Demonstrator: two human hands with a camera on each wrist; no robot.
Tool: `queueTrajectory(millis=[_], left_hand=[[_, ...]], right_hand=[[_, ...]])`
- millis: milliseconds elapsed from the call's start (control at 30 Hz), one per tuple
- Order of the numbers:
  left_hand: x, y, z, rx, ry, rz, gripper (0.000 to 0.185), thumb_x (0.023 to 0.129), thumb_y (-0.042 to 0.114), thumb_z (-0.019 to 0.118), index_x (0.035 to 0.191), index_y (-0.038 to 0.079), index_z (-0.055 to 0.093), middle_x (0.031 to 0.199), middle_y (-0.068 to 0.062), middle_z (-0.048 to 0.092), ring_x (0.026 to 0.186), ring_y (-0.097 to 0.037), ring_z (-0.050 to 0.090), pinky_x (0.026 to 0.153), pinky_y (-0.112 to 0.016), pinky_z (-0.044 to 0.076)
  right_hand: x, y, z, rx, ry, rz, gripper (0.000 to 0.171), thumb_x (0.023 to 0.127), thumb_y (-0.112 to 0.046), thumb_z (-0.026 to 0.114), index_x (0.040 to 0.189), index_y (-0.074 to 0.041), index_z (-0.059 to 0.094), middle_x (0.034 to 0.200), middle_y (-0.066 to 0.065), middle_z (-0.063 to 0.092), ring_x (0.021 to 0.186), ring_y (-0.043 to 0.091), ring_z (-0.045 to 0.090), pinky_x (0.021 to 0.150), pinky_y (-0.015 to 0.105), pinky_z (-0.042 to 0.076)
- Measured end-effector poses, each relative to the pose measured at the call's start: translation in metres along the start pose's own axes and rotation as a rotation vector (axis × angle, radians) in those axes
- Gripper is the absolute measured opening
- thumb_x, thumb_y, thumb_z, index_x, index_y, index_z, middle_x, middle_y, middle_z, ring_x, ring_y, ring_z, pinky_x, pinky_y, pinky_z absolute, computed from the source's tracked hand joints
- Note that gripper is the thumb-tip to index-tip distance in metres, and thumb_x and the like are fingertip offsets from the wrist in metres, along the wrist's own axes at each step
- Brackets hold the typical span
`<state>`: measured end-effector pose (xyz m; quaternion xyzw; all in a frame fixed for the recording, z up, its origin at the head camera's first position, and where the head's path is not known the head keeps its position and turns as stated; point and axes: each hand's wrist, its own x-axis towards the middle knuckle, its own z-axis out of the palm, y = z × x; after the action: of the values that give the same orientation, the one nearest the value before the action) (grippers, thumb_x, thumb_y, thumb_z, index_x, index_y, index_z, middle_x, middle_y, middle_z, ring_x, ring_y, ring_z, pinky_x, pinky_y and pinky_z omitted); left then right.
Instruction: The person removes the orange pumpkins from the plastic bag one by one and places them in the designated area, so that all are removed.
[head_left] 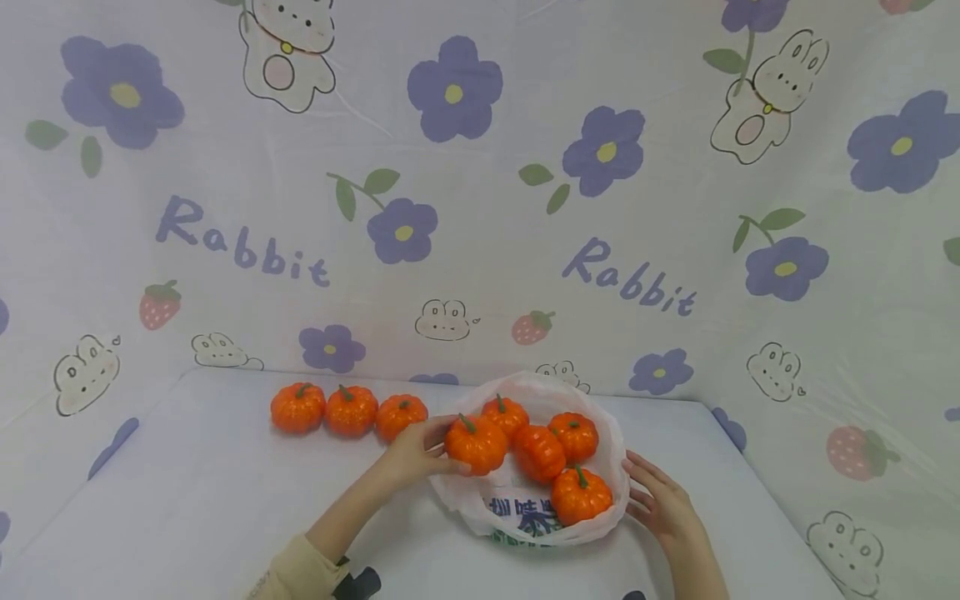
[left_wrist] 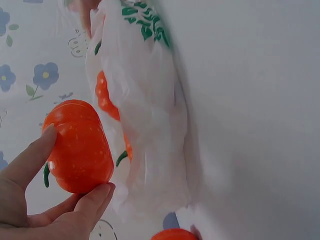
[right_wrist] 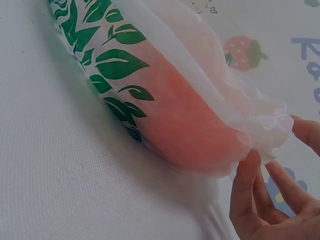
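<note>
My left hand (head_left: 411, 457) grips a small orange pumpkin (head_left: 477, 446) with a green stem, thumb on one side and fingers on the other. In the head view that pumpkin overlaps the left rim of an open white plastic bag (head_left: 459, 498); the left wrist view shows it beside the bag's mouth. Several similar pumpkins (head_left: 540, 454) lie inside the bag. At the bag's right side, my right hand (head_left: 667, 504) pinches the thin plastic rim between thumb and fingers, seen close up in the right wrist view. Green leaf print (right_wrist: 120, 62) marks the bag's outer side.
Three more pumpkins (head_left: 351, 411) stand in a row on the white table (head_left: 187, 492), left of the bag. Behind the table hangs a pale cloth (head_left: 480, 275) printed with rabbits and flowers. Dark objects (head_left: 360, 583) show at the front edge, near the left sleeve.
</note>
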<state>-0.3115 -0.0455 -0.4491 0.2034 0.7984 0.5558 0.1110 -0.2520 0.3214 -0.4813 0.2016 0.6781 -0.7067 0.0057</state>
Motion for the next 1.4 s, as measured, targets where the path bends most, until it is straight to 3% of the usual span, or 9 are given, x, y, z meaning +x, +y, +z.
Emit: queueTrajectory(millis=[167,367,767,933,1067,1300,1400], left_hand=[[-0.003,0.0,-0.014,-0.016,0.069,-0.036,0.082,0.077,0.023,0.083,0.147,0.008,0.042,0.151,-0.014,0.045,0.14,-0.035,0.043,0.11,-0.045,0.043],[-0.01,-0.004,-0.031,0.01,0.147,-0.064,0.08,0.077,0.022,0.083,0.146,0.008,0.044,0.15,-0.015,0.046,0.14,-0.034,0.044,0.109,-0.043,0.044],[-0.017,-0.021,-0.065,-0.004,0.175,-0.079,0.08,0.083,0.02,0.077,0.15,0.005,0.035,0.156,-0.018,0.036,0.144,-0.036,0.036,0.112,-0.046,0.04],[-0.021,-0.025,-0.078,0.004,0.198,-0.073,0.082,0.084,0.022,0.077,0.15,0.002,0.033,0.157,-0.02,0.034,0.144,-0.037,0.035,0.113,-0.045,0.038],[-0.026,-0.026,-0.09,0.03,0.227,-0.084,0.086,0.083,0.027,0.078,0.15,0.0,0.032,0.157,-0.021,0.033,0.144,-0.038,0.035,0.114,-0.046,0.037],[-0.035,-0.028,-0.111,0.047,0.242,-0.089,0.091,0.085,0.031,0.076,0.153,0.0,0.024,0.159,-0.022,0.027,0.146,-0.039,0.03,0.118,-0.048,0.032],[-0.037,-0.032,-0.12,0.052,0.266,-0.086,0.092,0.085,0.03,0.076,0.153,-0.001,0.022,0.159,-0.022,0.026,0.146,-0.04,0.029,0.119,-0.049,0.03]], right_hand=[[-0.003,0.002,0.0,0.01,-0.002,-0.008,0.076,0.086,-0.049,0.07,0.149,-0.019,0.041,0.143,-0.002,0.044,0.105,0.011,0.057,0.101,0.03,0.05],[-0.006,0.004,-0.001,0.025,0.002,-0.013,0.069,0.087,-0.046,0.07,0.146,-0.021,0.045,0.122,-0.014,0.052,0.102,0.01,0.058,0.089,0.023,0.053],[-0.005,0.006,-0.003,0.041,-0.001,-0.014,0.062,0.087,-0.044,0.07,0.143,-0.023,0.05,0.106,-0.021,0.057,0.099,0.01,0.06,0.088,0.023,0.052],[-0.005,0.005,-0.003,0.045,0.002,-0.006,0.061,0.086,-0.045,0.071,0.14,-0.025,0.053,0.107,-0.021,0.057,0.1,0.01,0.059,0.088,0.023,0.052],[-0.007,0.004,-0.002,0.043,0.009,0.005,0.068,0.084,-0.047,0.073,0.143,-0.025,0.05,0.12,-0.016,0.054,0.101,0.011,0.058,0.089,0.023,0.052],[-0.008,0.003,-0.002,0.035,0.007,-0.003,0.067,0.085,-0.046,0.072,0.144,-0.023,0.049,0.113,-0.019,0.055,0.1,0.011,0.059,0.088,0.023,0.052],[-0.008,0.003,-0.002,0.028,0.009,0.0,0.069,0.085,-0.047,0.072,0.145,-0.023,0.048,0.127,-0.012,0.053,0.102,0.012,0.058,0.09,0.024,0.052]])
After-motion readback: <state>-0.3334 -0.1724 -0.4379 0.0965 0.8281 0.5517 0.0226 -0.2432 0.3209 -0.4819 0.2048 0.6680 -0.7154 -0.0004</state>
